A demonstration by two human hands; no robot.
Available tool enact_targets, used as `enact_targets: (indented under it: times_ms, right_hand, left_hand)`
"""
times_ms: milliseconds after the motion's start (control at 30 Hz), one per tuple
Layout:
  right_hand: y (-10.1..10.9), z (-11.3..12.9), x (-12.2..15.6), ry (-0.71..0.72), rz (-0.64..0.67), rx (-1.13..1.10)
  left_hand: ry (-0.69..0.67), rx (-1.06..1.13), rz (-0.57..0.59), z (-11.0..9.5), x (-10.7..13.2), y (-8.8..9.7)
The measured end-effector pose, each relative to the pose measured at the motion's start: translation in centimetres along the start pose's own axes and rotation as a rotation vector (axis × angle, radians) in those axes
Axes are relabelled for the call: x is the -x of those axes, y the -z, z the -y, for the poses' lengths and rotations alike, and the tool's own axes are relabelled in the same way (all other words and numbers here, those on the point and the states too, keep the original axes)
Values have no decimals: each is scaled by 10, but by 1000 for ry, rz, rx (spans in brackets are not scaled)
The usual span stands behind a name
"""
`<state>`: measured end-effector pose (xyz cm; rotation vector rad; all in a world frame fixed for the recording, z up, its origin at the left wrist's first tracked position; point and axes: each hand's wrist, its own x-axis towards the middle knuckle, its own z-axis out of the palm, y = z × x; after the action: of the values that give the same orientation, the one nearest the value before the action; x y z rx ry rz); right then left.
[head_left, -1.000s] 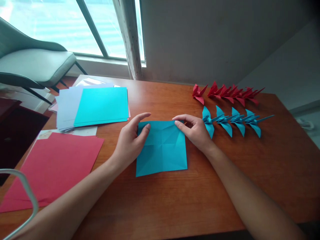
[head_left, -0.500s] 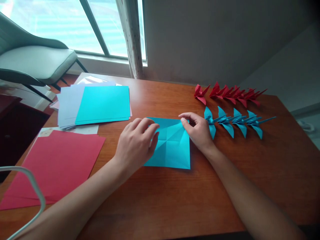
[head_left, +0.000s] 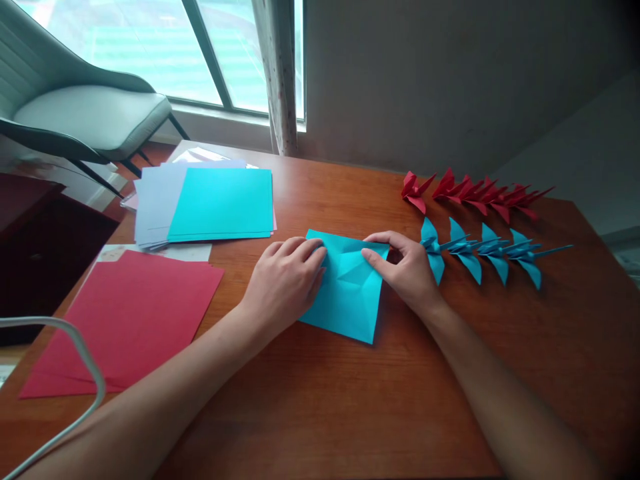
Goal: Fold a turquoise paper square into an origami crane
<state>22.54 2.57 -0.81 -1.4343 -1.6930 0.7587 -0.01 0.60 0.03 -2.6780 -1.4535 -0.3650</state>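
Head view. The creased teal sheet (head_left: 350, 300) lies at the centre of the frame on the wooden worktop (head_left: 325, 400), turned at a slight angle, with its lower corner pointing toward the bottom of the picture.

The left hand (head_left: 285, 283) covers the sheet's left edge with the fingers bent over the upper left corner. The thumb is hidden, so it cannot be told whether this grip pinches the paper or only presses it down. The right hand (head_left: 407, 270) has thumb and forefinger closed together on a raised flap at the upper right corner. This grip is narrow and holds paper only.

Right of the hands stands a row of blue paper cranes (head_left: 475, 253), with a row of red paper cranes (head_left: 480, 193) above it. At the left of the frame lie a stack of teal and pale sheets (head_left: 223, 203) and some red sheets (head_left: 135, 320).

Risk assessment:
- Uneven pressure from the left hand would let the sheet pivot, and the flap would then land off its crease.
- The right wrist is just beside the nearest blue crane, so a sideways sweep would likely displace or crush it.
- An over-tight pinch may tear the corner.
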Motion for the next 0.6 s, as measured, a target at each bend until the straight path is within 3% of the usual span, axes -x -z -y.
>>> enact_targets:
  times_ms: [233, 367, 600]
  right_hand:
    - [-2, 0, 4, 5, -3, 102]
    - [-6, -3, 7, 197, -10, 318]
    - [-10, -3, 13, 501, 115, 471]
  left_hand:
    - [34, -30, 38, 2, -1, 0]
    - [69, -56, 75, 2, 0, 3]
    - [117, -71, 87, 11, 1, 9]
